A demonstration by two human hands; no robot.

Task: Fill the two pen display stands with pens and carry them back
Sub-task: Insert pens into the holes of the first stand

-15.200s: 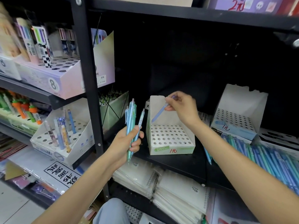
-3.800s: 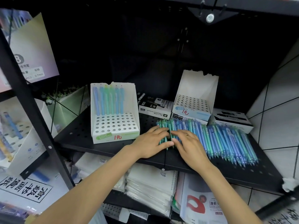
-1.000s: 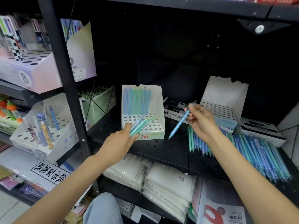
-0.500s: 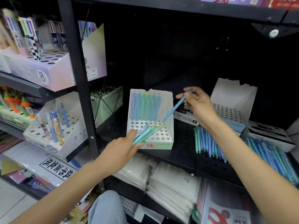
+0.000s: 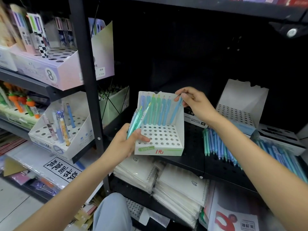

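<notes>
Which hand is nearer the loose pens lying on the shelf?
Right hand: just up-left of the loose pens. Left hand is farther, beyond the white stand, gripping a few pens.

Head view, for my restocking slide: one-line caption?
Right hand slots a blue pen into the display stand; left hand holds spares.

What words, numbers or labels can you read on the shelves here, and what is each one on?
"1元": red handwriting on the front of the white pen stand.
"8": circle on the lilac display box.
"0.7mm": small label on that box's side flap.
Green label on the pen stand: too blurred.
Upside-down Chinese sign lower left: not legible.
Notebook covers: too small.
</notes>
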